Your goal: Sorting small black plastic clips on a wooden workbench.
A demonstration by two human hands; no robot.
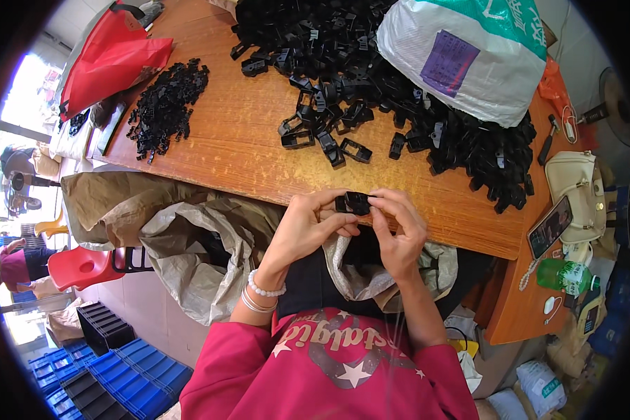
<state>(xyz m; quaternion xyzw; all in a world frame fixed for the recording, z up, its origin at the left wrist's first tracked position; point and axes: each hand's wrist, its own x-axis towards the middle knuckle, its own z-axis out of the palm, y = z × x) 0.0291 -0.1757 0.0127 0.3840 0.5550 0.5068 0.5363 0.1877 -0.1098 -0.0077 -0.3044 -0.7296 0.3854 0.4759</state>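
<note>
A small black plastic part (pixel 353 203) is held between my two hands just past the table's near edge. My left hand (pixel 313 220) closes round its left end, thumb below it. At its right end, my right hand (pixel 399 227) pinches it between thumb and fingers. Beyond my hands, a big heap of similar black plastic housings (pixel 315 42) covers the far table, a few lying loose toward me. A smaller pile of tiny black pieces (pixel 166 105) lies to the left.
A white woven sack (pixel 469 63) rests on the heap. Open sacks (pixel 196 252) hang below the table's front edge (pixel 245 189). On the right are a hammer (pixel 548 140), a handbag (pixel 574 189), a phone (pixel 549 227) and a green bottle (pixel 563 276). Blue crates (pixel 129 378) stand lower left.
</note>
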